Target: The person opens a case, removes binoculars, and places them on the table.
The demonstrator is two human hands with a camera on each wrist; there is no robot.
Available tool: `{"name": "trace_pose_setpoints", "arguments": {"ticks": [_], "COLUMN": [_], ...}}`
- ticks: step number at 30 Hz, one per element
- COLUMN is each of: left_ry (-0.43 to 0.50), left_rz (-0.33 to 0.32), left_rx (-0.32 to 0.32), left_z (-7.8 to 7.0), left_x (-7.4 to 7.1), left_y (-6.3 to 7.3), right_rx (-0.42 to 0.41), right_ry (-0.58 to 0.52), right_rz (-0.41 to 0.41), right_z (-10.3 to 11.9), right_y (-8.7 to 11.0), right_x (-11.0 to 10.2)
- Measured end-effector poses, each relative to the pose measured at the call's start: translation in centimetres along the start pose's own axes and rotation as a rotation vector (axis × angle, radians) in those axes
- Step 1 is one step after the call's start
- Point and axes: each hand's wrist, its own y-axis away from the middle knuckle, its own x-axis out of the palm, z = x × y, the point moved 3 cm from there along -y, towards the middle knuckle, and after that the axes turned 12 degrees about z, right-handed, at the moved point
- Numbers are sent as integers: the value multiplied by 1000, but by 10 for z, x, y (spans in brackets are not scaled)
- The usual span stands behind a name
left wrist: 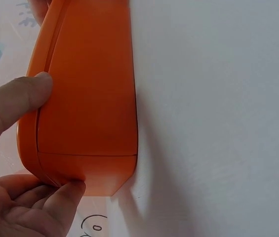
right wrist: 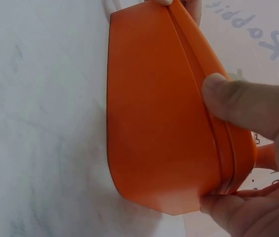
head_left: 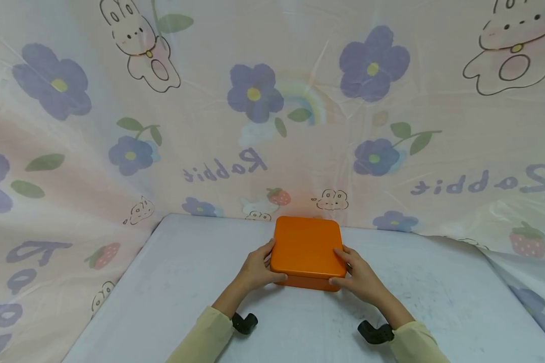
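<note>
An orange lidded box [head_left: 307, 245] with rounded corners sits on the white table, its lid on. My left hand [head_left: 256, 266] grips the box's left side near the front corner. In the left wrist view the left thumb [left wrist: 30, 94] presses the lid's edge, and curled fingers [left wrist: 62, 207] touch the side wall. At the opposite side my right hand [head_left: 360, 275] holds the right front corner. The right thumb [right wrist: 223, 94] lies on the lid rim in the right wrist view, with fingers [right wrist: 233, 207] against the side. A thin seam runs between lid and body.
The white table [head_left: 200, 247] runs back to a hanging curtain [head_left: 300, 151] printed with rabbits and flowers. The curtain also covers the left and right sides. Black curved pieces [head_left: 245, 323] are worn at both wrists, below the sleeves [head_left: 204, 335].
</note>
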Motion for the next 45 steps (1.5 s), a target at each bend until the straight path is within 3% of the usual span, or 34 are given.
{"name": "trace_pose_setpoints", "arguments": {"ticks": [16,23,38,45], "left_ry": [33,77,83,-8], "left_rz": [9,10,-6,-60], "left_rx": [14,10,13,-1], "left_z": [0,-2,1,2], "left_x": [-1,-3,-1,-1], "left_y": [-1,-3,-2,-1], "right_rx": [-19,-53,-11,-18], "right_ry": [11,-39,-45,-16], "right_rz": [-8,-18,-29,-55], "right_z": [-1,0,-4,-3], "right_y": [1,-1,0,1], "right_x": [-1,-5,-1,0]}}
